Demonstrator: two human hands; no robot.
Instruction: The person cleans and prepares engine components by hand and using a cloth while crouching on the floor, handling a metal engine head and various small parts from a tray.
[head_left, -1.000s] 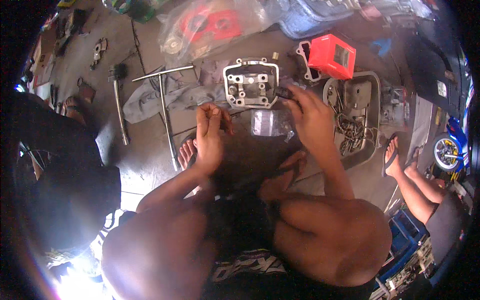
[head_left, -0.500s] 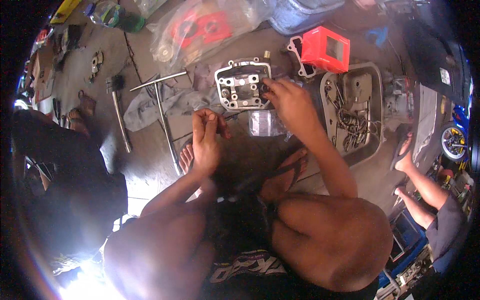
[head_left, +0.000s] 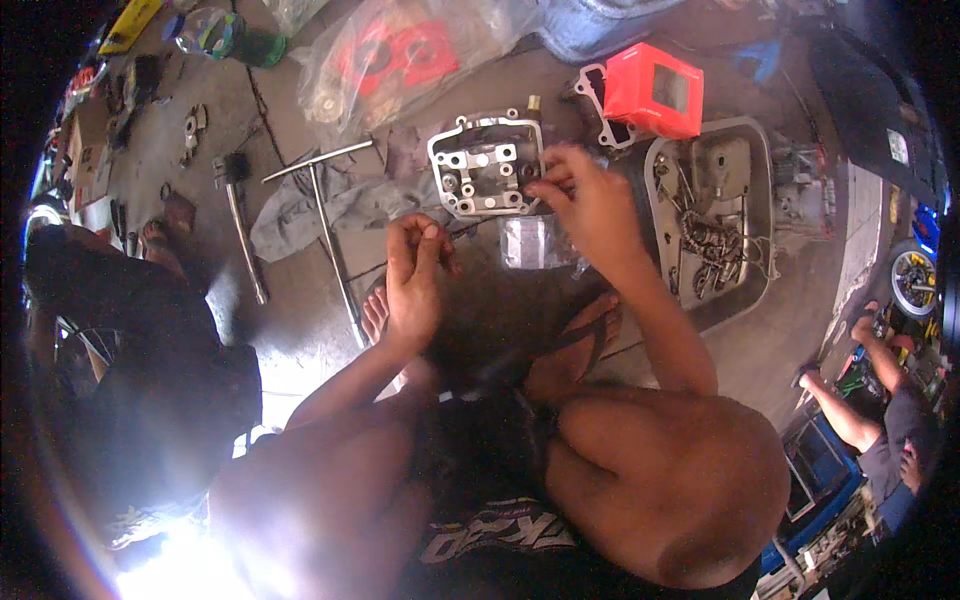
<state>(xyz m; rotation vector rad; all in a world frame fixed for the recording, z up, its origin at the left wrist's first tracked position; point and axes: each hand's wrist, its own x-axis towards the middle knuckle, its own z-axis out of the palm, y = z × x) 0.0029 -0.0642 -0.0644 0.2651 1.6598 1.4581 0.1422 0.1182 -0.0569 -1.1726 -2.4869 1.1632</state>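
Note:
A silver engine cylinder head (head_left: 485, 170) lies on the ground in front of me, its inner side with round bores facing up. My right hand (head_left: 595, 205) hovers at its right edge; thumb and forefinger are parted, and nothing shows between them. Nearer to me and to the left, my left hand (head_left: 415, 275) is raised with the thumb pressed to curled fingers. Whatever it may hold is hidden. A clear plastic packet (head_left: 535, 245) lies just below the cylinder head. A grey cloth (head_left: 330, 210) is spread to its left.
At right a grey metal pan (head_left: 760, 200) holds loose engine parts and a chain. Behind it are a red box (head_left: 655, 92) and a gasket (head_left: 592, 95). A T-handle wrench (head_left: 325, 225) and a hammer-like tool (head_left: 243, 225) lie left. Another person's leg (head_left: 840, 410) shows far right.
My right hand has drawn back slightly to the right from the cylinder head, its thumb and forefinger farther apart. My left hand has barely moved. The other person's legs have shifted.

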